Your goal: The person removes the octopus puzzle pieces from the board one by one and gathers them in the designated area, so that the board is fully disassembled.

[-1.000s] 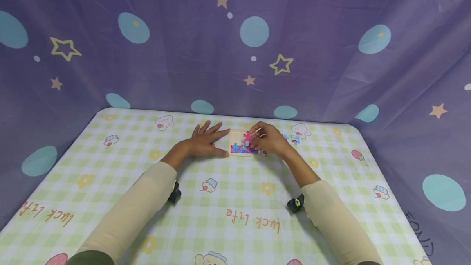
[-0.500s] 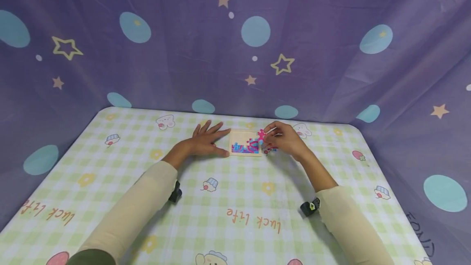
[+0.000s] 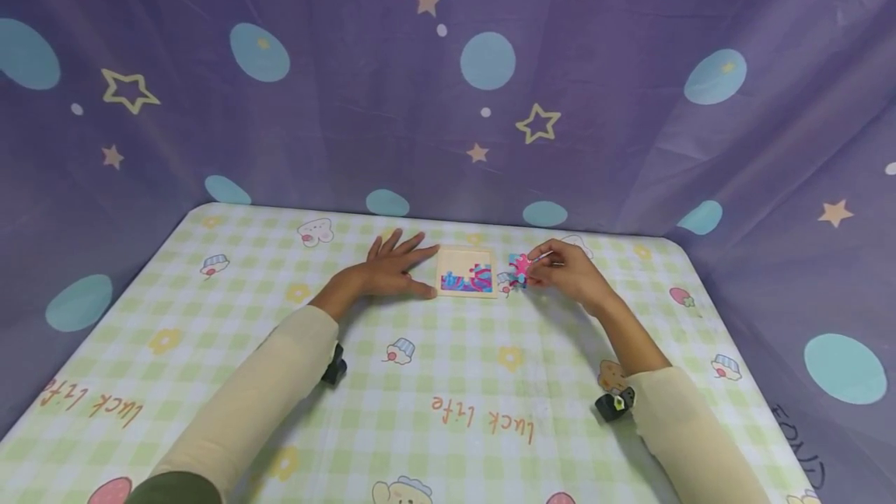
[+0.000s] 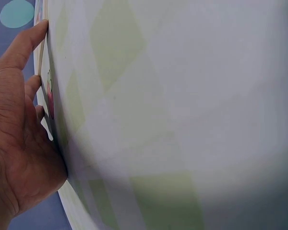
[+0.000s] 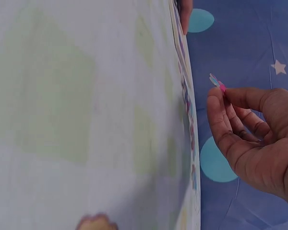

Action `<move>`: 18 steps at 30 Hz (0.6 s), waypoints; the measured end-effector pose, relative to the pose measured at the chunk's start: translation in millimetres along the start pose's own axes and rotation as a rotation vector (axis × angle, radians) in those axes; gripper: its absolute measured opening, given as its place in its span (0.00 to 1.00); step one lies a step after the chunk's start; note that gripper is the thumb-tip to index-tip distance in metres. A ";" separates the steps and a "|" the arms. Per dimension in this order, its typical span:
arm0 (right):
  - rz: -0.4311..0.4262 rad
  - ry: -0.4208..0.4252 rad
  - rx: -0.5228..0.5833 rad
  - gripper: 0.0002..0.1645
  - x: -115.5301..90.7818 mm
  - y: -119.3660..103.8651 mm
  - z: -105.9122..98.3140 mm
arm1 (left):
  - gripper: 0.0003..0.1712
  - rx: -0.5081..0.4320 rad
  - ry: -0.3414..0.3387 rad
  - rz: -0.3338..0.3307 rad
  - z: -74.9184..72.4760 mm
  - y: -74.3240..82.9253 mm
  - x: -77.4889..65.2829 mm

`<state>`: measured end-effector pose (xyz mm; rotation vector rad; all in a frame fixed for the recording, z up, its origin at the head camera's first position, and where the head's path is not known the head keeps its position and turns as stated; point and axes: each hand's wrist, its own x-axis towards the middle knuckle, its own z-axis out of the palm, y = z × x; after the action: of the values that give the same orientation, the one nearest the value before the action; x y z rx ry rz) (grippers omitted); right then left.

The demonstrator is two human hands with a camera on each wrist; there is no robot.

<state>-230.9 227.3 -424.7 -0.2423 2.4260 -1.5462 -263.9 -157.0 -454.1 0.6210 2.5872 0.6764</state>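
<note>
Still unplaced, a pink puzzle piece (image 3: 523, 264) pinched in the right hand (image 3: 565, 272) shifts from over the tray (image 3: 455, 260) to its three o'clock; the left hand (image 3: 389, 269), fingers spread, touches nine o'clock.

The left hand (image 4: 21, 124) is lying at the left, its fingers reaching out and one fingertip meeting a thin pale strip (image 4: 41, 55) seen edge-on. A green-and-white checked cloth (image 4: 182, 96) is filling the right side, blurring and darkening toward the far right. A small red-and-green print (image 4: 50, 96) is showing near the fingers. Beyond, a blue-purple curtain (image 4: 7, 45) is bearing a teal oval (image 4: 17, 13).
</note>
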 end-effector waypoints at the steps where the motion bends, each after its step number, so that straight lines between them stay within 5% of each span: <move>1: 0.005 0.000 -0.003 0.20 -0.9 1.3 -1.2 | 0.63 -0.005 -0.002 -0.001 0.7 -0.7 0.5; 18: 0.071 -0.003 0.015 0.19 -8.6 20.3 -23.1 | 0.60 0.077 0.010 -0.030 11.0 -17.8 16.9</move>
<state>-229.7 258.2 -432.7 -0.1535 2.3932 -1.5317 -278.3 -158.5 -476.9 0.6025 2.6371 0.5736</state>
